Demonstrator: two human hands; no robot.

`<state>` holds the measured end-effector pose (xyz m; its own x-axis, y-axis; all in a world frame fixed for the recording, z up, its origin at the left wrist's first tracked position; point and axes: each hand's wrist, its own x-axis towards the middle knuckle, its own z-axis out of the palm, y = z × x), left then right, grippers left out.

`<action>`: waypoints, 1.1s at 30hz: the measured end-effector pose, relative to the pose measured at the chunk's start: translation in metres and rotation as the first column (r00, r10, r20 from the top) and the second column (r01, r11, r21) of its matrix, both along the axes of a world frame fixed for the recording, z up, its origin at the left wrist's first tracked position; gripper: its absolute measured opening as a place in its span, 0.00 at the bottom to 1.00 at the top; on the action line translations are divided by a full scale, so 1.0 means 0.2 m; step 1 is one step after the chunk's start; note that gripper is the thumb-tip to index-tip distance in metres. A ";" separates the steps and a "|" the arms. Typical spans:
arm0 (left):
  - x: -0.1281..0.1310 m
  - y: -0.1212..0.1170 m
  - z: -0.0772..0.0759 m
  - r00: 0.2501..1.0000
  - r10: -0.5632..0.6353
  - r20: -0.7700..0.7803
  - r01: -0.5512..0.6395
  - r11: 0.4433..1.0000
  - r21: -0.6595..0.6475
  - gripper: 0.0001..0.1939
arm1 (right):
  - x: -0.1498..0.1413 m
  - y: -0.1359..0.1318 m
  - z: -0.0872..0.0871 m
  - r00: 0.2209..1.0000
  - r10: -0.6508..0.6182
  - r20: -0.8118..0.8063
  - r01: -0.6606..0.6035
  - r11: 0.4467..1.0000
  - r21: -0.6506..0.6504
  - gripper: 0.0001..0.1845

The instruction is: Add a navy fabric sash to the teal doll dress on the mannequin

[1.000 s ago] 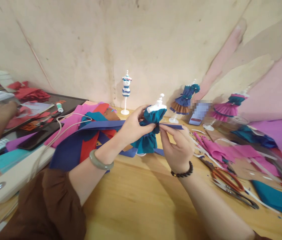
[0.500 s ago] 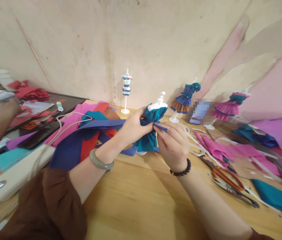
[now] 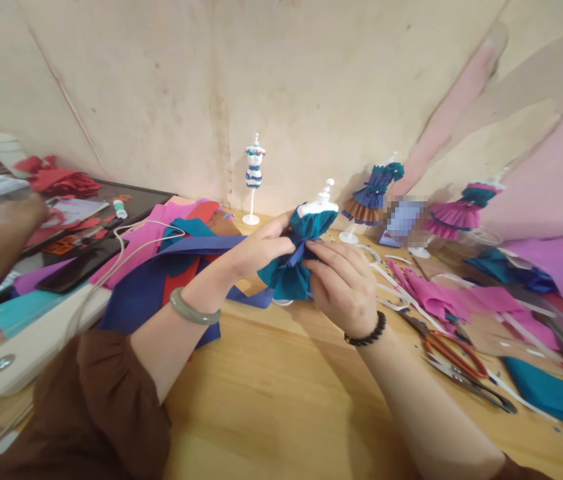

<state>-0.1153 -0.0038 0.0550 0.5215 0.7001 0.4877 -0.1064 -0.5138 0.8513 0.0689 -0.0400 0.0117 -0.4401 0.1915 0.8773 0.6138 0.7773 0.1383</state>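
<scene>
A miniature dress form [image 3: 317,208] with a white top and neck knob wears a teal crepe-paper dress [image 3: 285,281], gathered at the waist. My left hand [image 3: 267,245] is closed around its waist from the left, with part of the fingers hidden behind it. A narrow blue strip [image 3: 297,253] crosses the waist over the teal. From the right, my right hand [image 3: 345,285] pinches that strip against the waist, its fingertips touching the dress. Just behind stands a white dress form [image 3: 254,163] with bands of blue and teal.
Two dressed forms, one blue and brown [image 3: 368,197], one pink [image 3: 456,212], stand right of a phone [image 3: 401,223] or beside it. Scissors [image 3: 454,353] and pink crepe paper [image 3: 441,297] lie right. Left are blue sheets [image 3: 136,293], a white power bank [image 3: 26,347] and another person's hand [image 3: 21,220].
The blue strip now lies across the front of the waist, where before its folded end stuck up from my right fingers. The dress skirt shows more, and my left thumb has shifted left.
</scene>
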 end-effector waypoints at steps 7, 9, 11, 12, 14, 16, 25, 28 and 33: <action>0.02 -0.01 0.00 0.996 0.082 0.029 -0.082 0.997 0.010 0.15 | -0.03 -0.03 0.02 0.985 0.043 -0.165 -0.067 0.987 -0.144 0.11; 0.02 0.00 -0.01 0.994 0.108 0.018 -0.108 0.994 0.029 0.16 | -0.04 -0.05 0.05 0.958 0.058 -0.280 -0.127 0.964 -0.234 0.11; 0.01 0.01 -0.01 0.993 0.121 0.001 -0.121 0.992 0.036 0.15 | -0.05 -0.06 0.08 0.901 0.074 -0.428 -0.243 0.902 -0.356 0.11; 0.01 0.01 -0.02 0.992 0.125 -0.007 -0.124 0.991 0.040 0.15 | -0.05 -0.05 0.08 0.855 0.077 -0.512 -0.324 0.851 -0.413 0.11; 0.01 0.02 -0.02 0.990 0.140 -0.011 -0.139 0.989 0.046 0.16 | -0.04 -0.04 0.08 0.744 0.057 -0.665 -0.480 0.738 -0.474 0.09; 0.01 0.02 -0.02 0.988 0.154 -0.005 -0.153 0.987 0.042 0.17 | -0.03 -0.02 0.08 0.666 -0.004 -0.746 -0.544 0.682 -0.489 0.07; 0.02 0.01 -0.01 0.989 0.150 0.005 -0.150 0.989 -0.001 0.18 | -0.05 -0.02 0.10 0.800 -0.255 -0.543 -0.170 0.772 -0.613 0.08; 0.02 0.01 -0.01 0.987 0.159 0.003 -0.159 0.987 0.007 0.18 | -0.06 -0.03 0.11 0.819 -0.287 -0.497 -0.145 0.734 -0.664 0.09; 0.02 0.01 -0.01 0.983 0.183 0.001 -0.183 0.983 0.030 0.17 | -0.04 -0.02 0.11 0.780 -0.229 -0.583 -0.396 0.541 -0.742 0.14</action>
